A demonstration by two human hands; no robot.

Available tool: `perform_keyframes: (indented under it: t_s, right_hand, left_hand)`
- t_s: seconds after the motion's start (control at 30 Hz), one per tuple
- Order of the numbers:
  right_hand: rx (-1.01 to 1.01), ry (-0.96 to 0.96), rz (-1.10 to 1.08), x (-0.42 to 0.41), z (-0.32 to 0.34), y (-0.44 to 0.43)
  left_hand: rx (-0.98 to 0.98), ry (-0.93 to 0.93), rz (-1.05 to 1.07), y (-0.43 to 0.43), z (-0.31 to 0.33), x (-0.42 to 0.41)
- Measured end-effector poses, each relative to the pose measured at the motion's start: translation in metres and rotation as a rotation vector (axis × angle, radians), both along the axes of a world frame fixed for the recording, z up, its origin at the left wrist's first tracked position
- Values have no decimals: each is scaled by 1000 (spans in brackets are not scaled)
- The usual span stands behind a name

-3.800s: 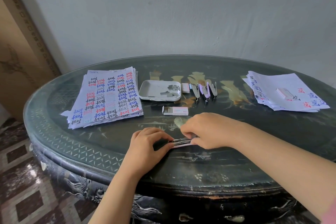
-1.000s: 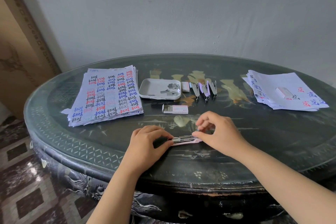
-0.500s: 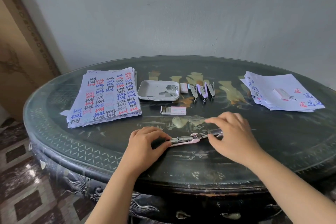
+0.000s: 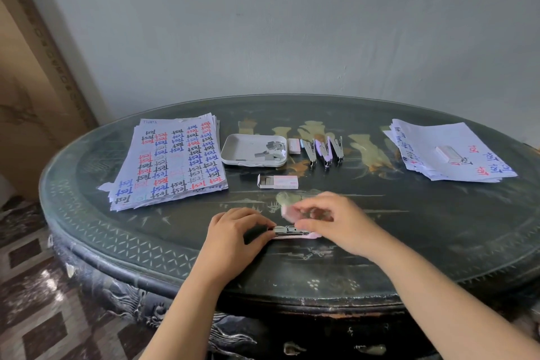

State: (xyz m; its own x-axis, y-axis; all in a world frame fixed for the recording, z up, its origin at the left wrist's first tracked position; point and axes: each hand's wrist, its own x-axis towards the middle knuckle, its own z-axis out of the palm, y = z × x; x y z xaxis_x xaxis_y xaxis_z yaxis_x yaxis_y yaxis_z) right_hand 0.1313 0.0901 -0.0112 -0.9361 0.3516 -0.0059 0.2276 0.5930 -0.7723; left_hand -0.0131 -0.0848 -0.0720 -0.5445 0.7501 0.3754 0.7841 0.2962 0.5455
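Head view, the only one.

Work in hand: reloading a stapler. It lies on the desk close to the near edge, about midway along it.

Left hand: fingers curled round the stapler's left end, pinning the base flat on the desk.

Right hand: fingers bent and, through motion blur, seen pinching the pink cover, which stands raised above the metal channel.

Progress, as a judgement: the stapler is opened and steadied, so the loading step is mid-way or late. Whether a strip already sits in the channel cannot be told. The cover has yet to come down and latch, and then the stapler goes back with the others.

Count:
- Staplers: one in hand, plus a row of three staplers toward the far edge, at the middle.
- White tray: one, left of that row, holding loose staple strips, too small to count.
- Small closed box: one, between tray and row.
- Open staple box: one, between the tray and the hands.
- Paper stacks: two. The left stack lies near the left edge, and the right stack near the right edge.
- Small box on paper: one, on the right stack.
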Motion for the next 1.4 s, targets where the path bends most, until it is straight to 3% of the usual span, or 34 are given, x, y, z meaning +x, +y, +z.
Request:
perform_keyframes:
  t_s: [0.1,0.27,0.53,0.8,1.0,1.13,1.27,1.33,1.4]
  right_hand:
    - [-6,-56,39,1,-7,-5]
    - [113,102,-42,12,-17,-9]
    - [133,35,-106,7,-39,-15]
    - [110,110,-176,3,-43,-24]
    - [189,34,-100,10,-36,-21]
    - [355,-18,-307,34,-34,-2]
    - [362,-118,-443,57,-28,19]
    - [367,-226,-448,54,-19,20]
    - [350,-154,-496,38,-7,16]
  left_hand:
    - [6,-27,-6,-1,0,-1]
    - [18,-220,-84,-3,10,-2]
    - [-72,-125,-88,-4,11,-2]
    - [40,-252,-78,-2,9,0]
    - [-25,-197,-79,-5,10,-1]
    - [51,-156,-2,-5,12,5]
    - [16,-11,27,-5,8,6]
    - [61,-42,41,-5,11,8]
    - [204,-151,103,-9,19,10]
